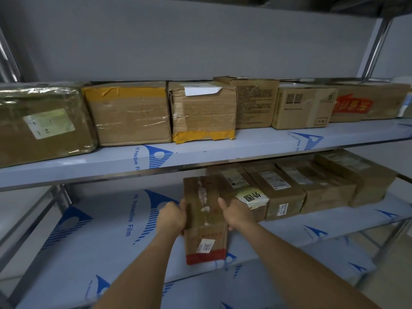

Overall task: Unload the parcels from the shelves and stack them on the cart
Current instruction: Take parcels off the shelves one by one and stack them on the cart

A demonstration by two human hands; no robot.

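A long brown cardboard parcel (205, 221) with clear tape, a white label and a red band at its near end lies on the lower shelf (107, 241). My left hand (171, 217) grips its left side and my right hand (237, 214) grips its right side, thumbs on top. To its right, several more brown parcels (287, 192) stand in a row on the same shelf. The cart is out of view.
The upper shelf (223, 150) carries a row of larger cardboard boxes, from a film-wrapped one (42, 123) at the left to a red-printed one (365, 103) at the right. Both shelves wear white film with blue logos. A metal upright (376, 45) stands at the right.
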